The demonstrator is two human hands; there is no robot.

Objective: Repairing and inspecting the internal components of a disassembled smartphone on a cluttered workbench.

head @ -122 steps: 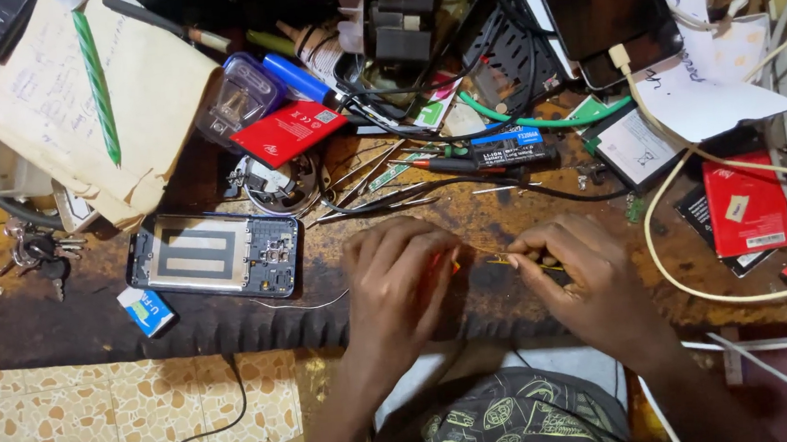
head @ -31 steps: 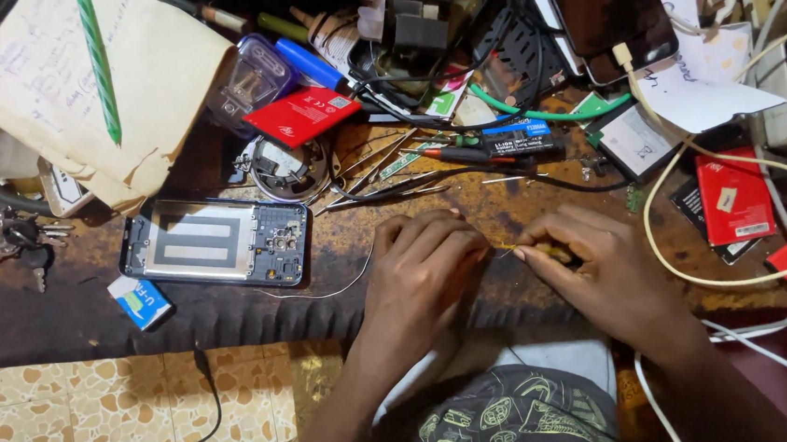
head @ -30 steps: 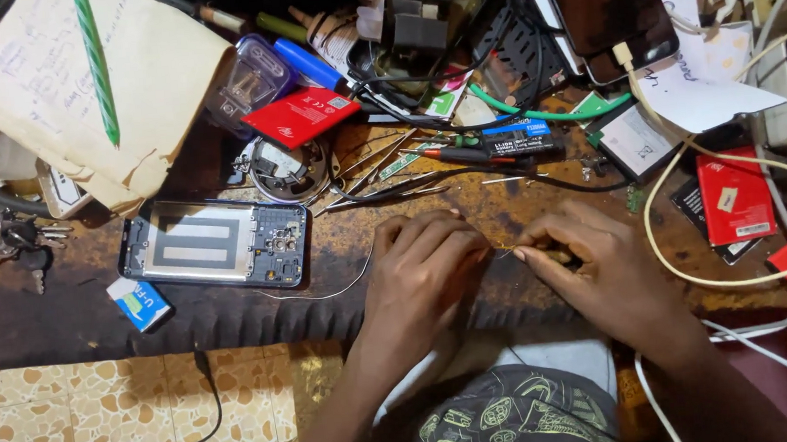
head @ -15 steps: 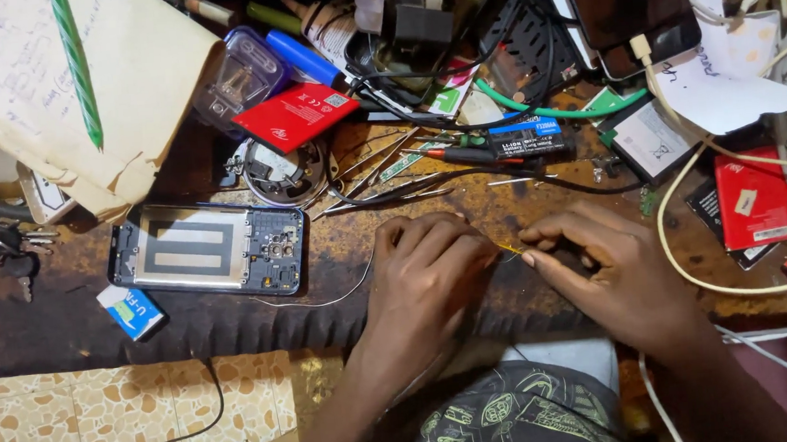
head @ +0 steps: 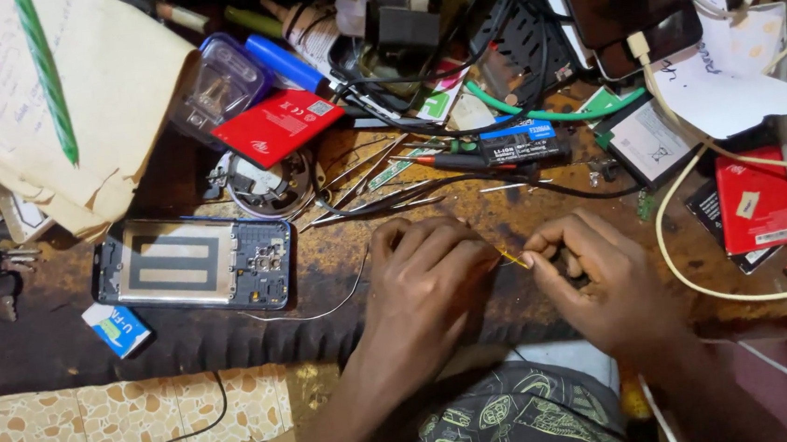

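Bare bench (head: pixel 340 253) lies between the opened phone (head: pixel 193 265) and the left hand (head: pixel 422 280), crossed only by a thin wire (head: pixel 343 295). Beyond both hands, loose tweezers and screwdrivers (head: pixel 445 163) crowd the way (cables too). Right of the right hand (head: pixel 594 275), a cream cable (head: pixel 697 272) loops across.

Phone repair workshop, opened phone (head: pixel 193 265), screwdrivers (head: pixel 450 161), batteries (head: pixel 278 125), tangled cables (head: pixel 696 253), cluttered bench (head: pixel 66 340)
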